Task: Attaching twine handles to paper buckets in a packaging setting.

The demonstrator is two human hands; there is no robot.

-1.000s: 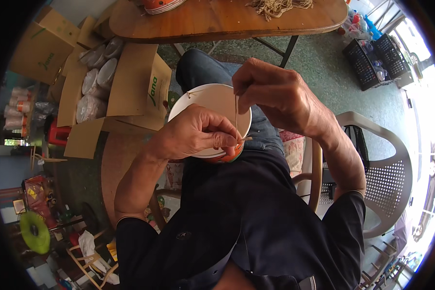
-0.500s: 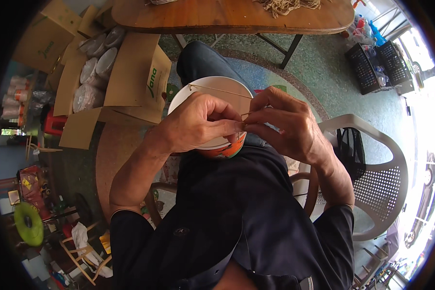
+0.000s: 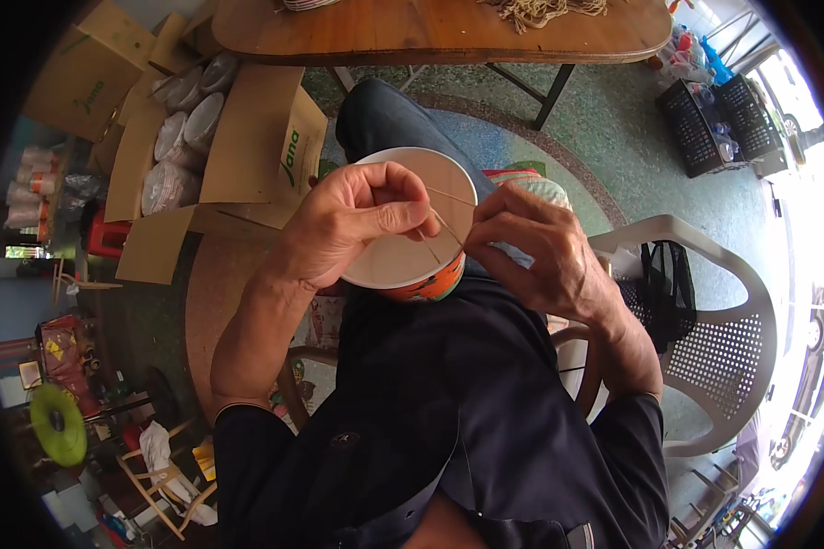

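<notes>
A white paper bucket (image 3: 414, 284) with an orange patterned outside rests upright in my lap, its mouth facing up. Over its rim, my left hand (image 3: 339, 224) pinches a thin tan string (image 3: 450, 231) between thumb and fingers. My right hand (image 3: 540, 242) grips the same string just right of the bucket, fingertips closed together. Two strands stretch between the hands across the opening, and a short end hangs below my left fingertips. Whether the string passes through the bucket wall cannot be made out.
Beyond my knee stands a wooden table (image 3: 384, 38) with a bundle of tan cords (image 3: 549, 9) on it. An open cardboard box (image 3: 247, 137) of stacked white tubs is at left. A pale plastic chair (image 3: 755, 274) with a black mesh bag (image 3: 673, 297) stands right; black crates (image 3: 691, 137) lie farther off.
My hands, close together half a second ago, have moved apart, the left one shifting left. More string now shows stretched between them.
</notes>
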